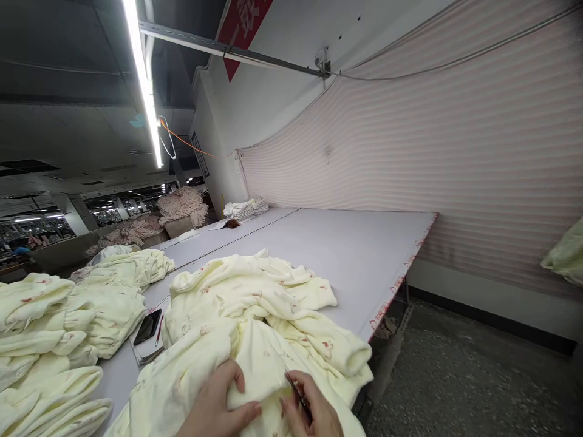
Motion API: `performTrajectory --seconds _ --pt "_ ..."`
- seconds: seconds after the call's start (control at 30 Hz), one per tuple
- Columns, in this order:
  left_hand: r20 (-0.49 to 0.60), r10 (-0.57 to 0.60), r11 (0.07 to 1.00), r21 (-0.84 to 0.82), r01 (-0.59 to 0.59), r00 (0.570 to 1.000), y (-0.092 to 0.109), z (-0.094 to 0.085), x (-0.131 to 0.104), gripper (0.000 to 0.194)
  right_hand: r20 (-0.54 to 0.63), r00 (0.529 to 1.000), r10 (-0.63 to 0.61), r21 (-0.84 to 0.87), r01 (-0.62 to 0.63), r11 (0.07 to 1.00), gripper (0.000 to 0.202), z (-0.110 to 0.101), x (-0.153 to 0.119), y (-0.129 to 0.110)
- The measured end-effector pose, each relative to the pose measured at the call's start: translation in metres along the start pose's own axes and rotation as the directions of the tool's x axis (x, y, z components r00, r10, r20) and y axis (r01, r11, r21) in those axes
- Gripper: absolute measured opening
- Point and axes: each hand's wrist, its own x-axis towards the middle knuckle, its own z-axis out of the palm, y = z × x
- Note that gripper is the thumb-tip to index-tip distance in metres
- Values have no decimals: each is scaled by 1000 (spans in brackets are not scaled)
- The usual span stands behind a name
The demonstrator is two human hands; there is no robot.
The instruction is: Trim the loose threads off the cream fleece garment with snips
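Observation:
A pale yellow fleece garment with small reddish prints lies bunched in a heap on the table before me. My left hand grips its near part, with the thumb and curled fingers around a fold of the cloth. In my right hand is a pair of dark, slim thread snips, the pointed tip against the fabric close to my left thumb. The lower fingers of the right hand are partly hidden by the cloth and the frame's edge.
More folded yellow garments are piled on the left. Between the piles, a phone and a red pen rest on a notepad. White folded cloths stand at the table's far end. Striped fabric covers the wall.

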Motion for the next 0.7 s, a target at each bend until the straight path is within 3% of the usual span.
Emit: performTrajectory --seconds 0.07,0.13,0.2,0.27,0.3,0.33,0.4,0.47,0.57,0.7 --pt "-96 3 980 201 16 995 -4 8 -2 26 -58 997 -48 -227 34 973 38 -11 6 1" --pt "-209 104 934 357 -23 972 -8 19 -3 22 2 998 -55 -346 52 937 34 -16 13 -1" --pt "-302 319 852 506 -132 899 -12 28 -1 33 91 993 -73 -340 100 935 24 -16 19 -4" --pt "-289 518 749 607 -264 805 -15 34 2 57 145 981 -128 -262 163 951 17 -11 21 -7" --pt "-259 556 733 601 -319 790 -16 36 4 56 147 976 -162 -220 192 956 16 -8 20 -8" --pt "-242 547 756 555 -348 802 -17 37 6 46 145 971 -188 -188 214 959 16 -6 19 -10" --pt "-249 451 852 406 -331 857 -17 38 9 24 159 963 -217 -160 242 957 16 -3 16 -12" --pt "-283 367 913 290 -286 886 -17 38 9 22 193 961 -197 -168 231 958 16 -5 15 -15" --pt "-341 364 928 207 -309 867 -20 36 7 22 299 946 -123 -130 168 977 11 -14 19 -23" --pt "-448 407 907 93 -411 796 -27 36 5 24 412 906 -98 -157 177 972 25 -20 25 -35"
